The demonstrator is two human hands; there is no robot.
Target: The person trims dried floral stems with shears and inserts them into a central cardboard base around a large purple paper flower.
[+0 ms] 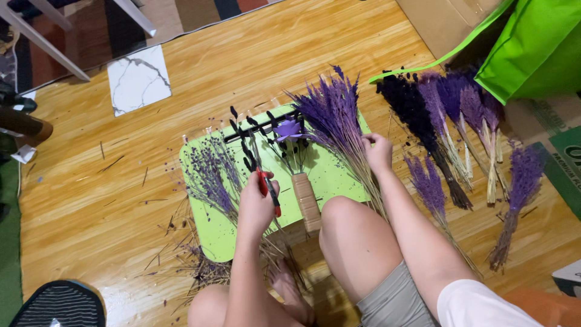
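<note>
Seated on the glossy wooden floor, my knees bare at the bottom of the view. A scatter of snipped dry stems lies by my foot, thin and brittle, some with purple crumbs.

My left hand is closed around red-handled pruning shears; the blades are hidden behind my fingers, so I cannot tell whether they are open. Just beside it lies a bundle with a twine-wrapped handle, tan and ribbed, holding dark leafy sprigs and one purple paper-like flower.

All this rests on a lime green mat with rounded corners, dusted with purple flecks. On its left part lies a loose spray of fine lavender, small-budded and wispy.

My right hand is pinched narrow on the pale straw stalks of a bunch of purple feathery grass, whose plumes fan away from me; its lower stalks disappear behind my knee.

Further right on the floor, apart from the mat: a near-black plume bunch, lighter violet bunches with straw stems, and two smaller purple bunches.

Farthest: a green fabric bag, cut off at the edge, cardboard boxes partly behind it, a white marble-patterned tile, and a rug edge hard to make out.
</note>
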